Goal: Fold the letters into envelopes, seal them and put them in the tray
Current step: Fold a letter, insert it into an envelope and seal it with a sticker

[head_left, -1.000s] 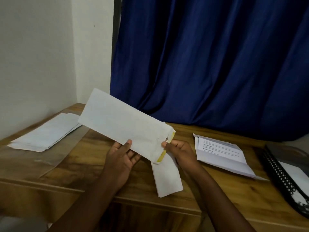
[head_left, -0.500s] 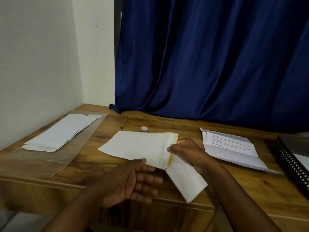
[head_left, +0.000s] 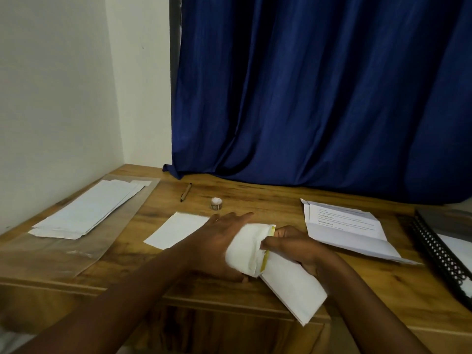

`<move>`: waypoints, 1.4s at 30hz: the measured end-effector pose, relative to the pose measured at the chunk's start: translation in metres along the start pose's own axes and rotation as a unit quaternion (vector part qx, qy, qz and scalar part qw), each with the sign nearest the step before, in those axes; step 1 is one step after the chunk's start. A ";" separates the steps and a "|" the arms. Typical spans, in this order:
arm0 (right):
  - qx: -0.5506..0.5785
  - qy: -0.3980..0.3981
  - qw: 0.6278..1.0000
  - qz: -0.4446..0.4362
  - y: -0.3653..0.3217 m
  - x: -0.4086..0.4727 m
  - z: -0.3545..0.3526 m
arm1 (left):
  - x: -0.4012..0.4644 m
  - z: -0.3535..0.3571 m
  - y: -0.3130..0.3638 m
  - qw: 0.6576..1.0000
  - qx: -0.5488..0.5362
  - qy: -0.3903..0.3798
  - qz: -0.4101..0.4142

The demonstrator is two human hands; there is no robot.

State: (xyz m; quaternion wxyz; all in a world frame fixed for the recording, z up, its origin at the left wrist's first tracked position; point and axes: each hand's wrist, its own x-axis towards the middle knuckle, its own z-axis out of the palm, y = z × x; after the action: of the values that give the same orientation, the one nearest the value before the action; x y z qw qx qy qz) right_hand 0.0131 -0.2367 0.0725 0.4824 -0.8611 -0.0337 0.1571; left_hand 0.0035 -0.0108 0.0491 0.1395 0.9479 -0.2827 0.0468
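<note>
Two bare hands, left hand (head_left: pixel 219 241) and right hand (head_left: pixel 296 249). One white paper envelope with yellow strip (head_left: pixel 245 251). One folded white letter (head_left: pixel 293 290). One brown pencil (head_left: pixel 186 192). One small tape roll (head_left: pixel 216 203). One black mesh tray (head_left: pixel 439 254). One blue curtain (head_left: pixel 319 98).

Left hand (head_left: pixel 222 241) and right hand (head_left: pixel 298 247): both bare. Both forearms bare to the frame's lower edge. Five-fingered hands; nails short where visible.

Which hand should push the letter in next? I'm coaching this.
Probably the right hand: it pinches the envelope mouth beside the protruding letter. The left hand lies flat, steadying the envelope.
</note>
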 end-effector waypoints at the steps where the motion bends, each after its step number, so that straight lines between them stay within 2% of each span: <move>1: -0.001 0.006 1.000 0.002 0.001 0.000 0.000 | 0.002 0.003 0.000 1.000 -0.003 0.005 0.002; 9: 0.027 0.016 1.000 0.000 0.006 0.001 0.007 | 0.006 0.024 0.000 0.981 0.129 0.137 0.048; 14: 0.006 0.013 1.000 -0.008 0.004 0.003 0.006 | 0.006 0.018 -0.004 0.982 0.109 0.145 0.057; 17: -0.012 0.019 1.000 -0.014 0.006 0.005 0.008 | 0.004 0.017 -0.006 0.976 0.095 0.177 0.077; 20: 0.000 0.016 1.000 -0.026 0.006 0.005 0.012 | 0.001 0.017 -0.003 0.979 0.091 0.170 0.072; 24: 0.040 -0.026 0.997 -0.063 0.002 -0.001 0.011 | -0.003 0.021 -0.002 0.981 0.098 0.155 0.068; 27: 0.040 -0.022 0.995 -0.087 0.000 -0.004 0.014 | -0.003 0.023 -0.001 0.978 0.097 0.168 0.072; 32: 0.092 -0.055 0.991 -0.085 0.001 -0.011 0.013 | -0.005 0.020 -0.004 0.983 0.078 0.160 0.050; 34: 0.080 -0.064 0.992 -0.078 0.001 -0.014 0.011 | -0.005 0.021 -0.005 0.984 0.075 0.157 0.046; 38: 0.030 -0.010 0.997 -0.068 0.004 -0.005 0.016 | -0.006 0.023 0.000 0.981 0.085 0.164 0.059; 42: 0.059 0.008 0.995 -0.084 0.005 0.001 0.023 | -0.003 0.023 0.006 0.979 0.095 0.166 0.067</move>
State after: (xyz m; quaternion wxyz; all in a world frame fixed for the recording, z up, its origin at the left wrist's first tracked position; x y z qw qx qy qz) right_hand 0.0069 -0.2207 0.0568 0.5443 -0.8264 -0.0921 0.1108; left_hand -0.0018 -0.0208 0.0276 0.0904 0.9147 -0.3124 0.2398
